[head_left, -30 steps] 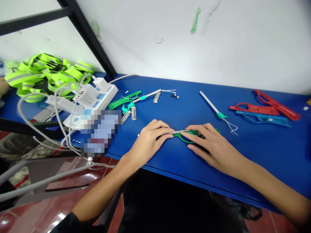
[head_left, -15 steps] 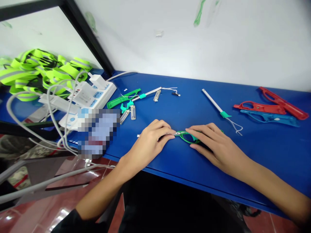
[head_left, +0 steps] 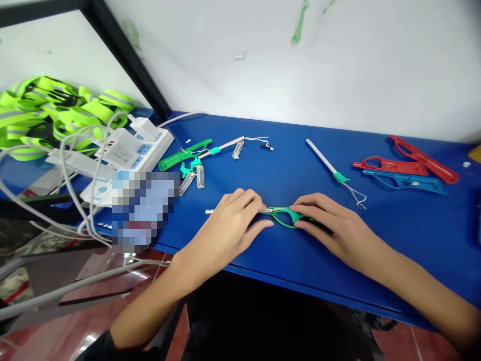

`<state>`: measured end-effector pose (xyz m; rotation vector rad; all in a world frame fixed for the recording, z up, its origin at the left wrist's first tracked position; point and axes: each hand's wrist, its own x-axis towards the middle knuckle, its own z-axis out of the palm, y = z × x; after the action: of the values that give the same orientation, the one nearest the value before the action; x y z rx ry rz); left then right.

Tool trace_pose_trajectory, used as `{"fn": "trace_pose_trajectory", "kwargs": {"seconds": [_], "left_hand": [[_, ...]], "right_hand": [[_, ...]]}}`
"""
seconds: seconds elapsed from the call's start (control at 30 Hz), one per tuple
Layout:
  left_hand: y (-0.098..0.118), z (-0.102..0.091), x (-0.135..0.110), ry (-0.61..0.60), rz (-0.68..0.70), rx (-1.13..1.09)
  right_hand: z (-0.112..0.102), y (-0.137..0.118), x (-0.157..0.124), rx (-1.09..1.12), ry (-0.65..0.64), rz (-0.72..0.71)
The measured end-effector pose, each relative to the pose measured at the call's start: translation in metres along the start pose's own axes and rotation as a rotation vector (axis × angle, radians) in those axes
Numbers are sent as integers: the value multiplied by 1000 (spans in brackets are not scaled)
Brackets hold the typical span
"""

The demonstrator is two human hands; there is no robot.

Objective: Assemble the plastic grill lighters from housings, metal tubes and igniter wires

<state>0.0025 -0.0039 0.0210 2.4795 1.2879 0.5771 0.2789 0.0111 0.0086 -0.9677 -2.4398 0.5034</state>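
Observation:
A green plastic handle piece with a thin metal rod sticking out to its left lies on the blue table. My left hand lies over the rod, fingers curled and pressing it down. My right hand pinches the right end of the green handle with its fingertips. The two hands almost meet at the handle's loop.
A similar green tool, small clear tubes and a white rod with a teal collar lie further back. Red and blue handle halves sit at the right. A white power strip, cables and yellow-green straps crowd the left.
My right hand has drawn back to the right, uncovering more of the green handle's loop. My left hand has flattened over the rod. The view has shifted slightly.

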Motion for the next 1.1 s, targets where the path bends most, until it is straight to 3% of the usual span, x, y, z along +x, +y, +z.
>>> {"fn": "trace_pose_trajectory", "kwargs": {"seconds": [0.17,0.4,0.8,1.1], "left_hand": [[-4,15,-9,158,115,46],[-6,22,-12,94,212,120],[-6,23,-11,189,276,200],[-6,26,-6,150,188,184]], "right_hand": [[3,-9,-1,-46,-18,-32],[-2,-10,1,-196,-41,-65],[-14,-3,4,-11,-56,-59],[-9,-5,5,-165,-26,-44]]}}
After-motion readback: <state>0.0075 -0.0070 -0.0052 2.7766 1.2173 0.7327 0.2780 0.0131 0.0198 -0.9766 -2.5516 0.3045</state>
